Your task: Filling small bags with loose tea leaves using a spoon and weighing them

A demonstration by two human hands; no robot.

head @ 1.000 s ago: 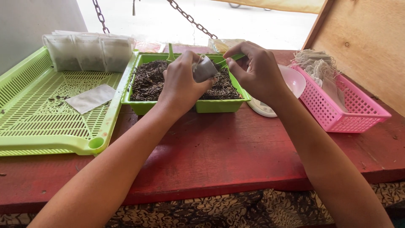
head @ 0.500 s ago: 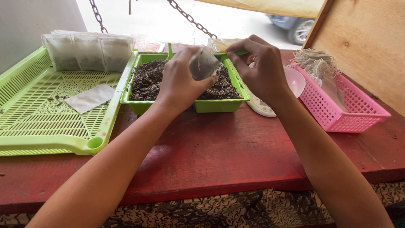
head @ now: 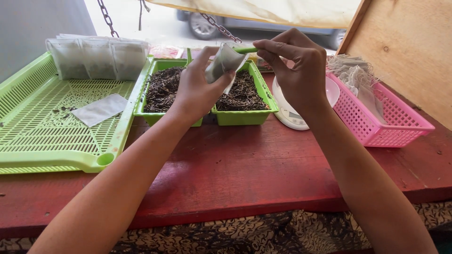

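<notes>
Red wooden table (head: 245, 169) | green trays | street behind | hands hold sachet (head: 223, 63)

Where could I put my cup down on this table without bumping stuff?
The bare red table in front of the green bin, between the two arms, is free. The back is crowded: green tray left, scale and pink basket right.

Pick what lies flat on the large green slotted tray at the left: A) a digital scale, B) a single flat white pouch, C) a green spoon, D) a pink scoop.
B: a single flat white pouch lies alone on the green slotted tray, near its right side, with a few dark crumbs beside it.
</notes>
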